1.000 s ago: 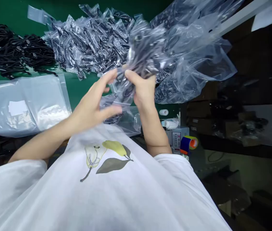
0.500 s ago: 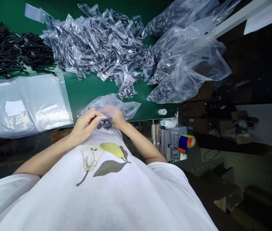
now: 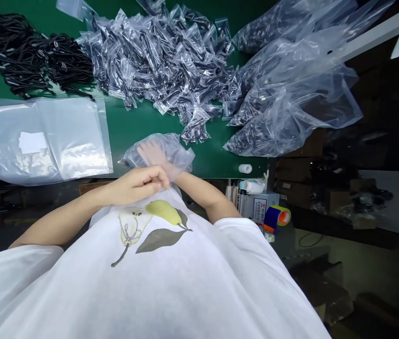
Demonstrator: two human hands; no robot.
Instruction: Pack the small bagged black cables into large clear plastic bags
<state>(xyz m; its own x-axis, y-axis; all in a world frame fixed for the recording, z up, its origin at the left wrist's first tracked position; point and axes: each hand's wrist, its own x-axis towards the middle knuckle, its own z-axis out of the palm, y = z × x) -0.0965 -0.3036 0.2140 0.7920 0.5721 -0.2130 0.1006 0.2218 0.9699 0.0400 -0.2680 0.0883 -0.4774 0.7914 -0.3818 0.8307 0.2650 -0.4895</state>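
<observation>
A clear bag (image 3: 181, 162) lies at the near edge of the green table (image 3: 125, 125), just in front of the person's shirt (image 3: 185, 292). The right hand (image 3: 155, 157) is inside it, fingers spread and seen through the cloudy plastic; the wrist comes out at the near side. The left hand (image 3: 138, 184) is beside the bag's near side, fingers curled in toward the palm and partly hiding the right wrist; whether they pinch the plastic, I cannot tell. What lies at the bag's left end is blurred by folds.

Beyond the bag is a wide heap of small packets (image 3: 167, 66), their dark contents broken up by glare, with the far side cut off by the top edge. To its left lie black cords (image 3: 12, 52), too tangled to separate. Nearer, flat plastic sheets (image 3: 74, 136) carry a white label (image 3: 32, 142) with no readable print. On the right, large filled bags (image 3: 270, 127) overlap, a pale bar (image 3: 372, 40) crossing the upper ends. A small white roll (image 3: 245, 168) sits near the table's edge. Below it, a grey machine (image 3: 263, 207) is partly covered by a tape roll (image 3: 283, 217), and the area further right sinks into shadow.
</observation>
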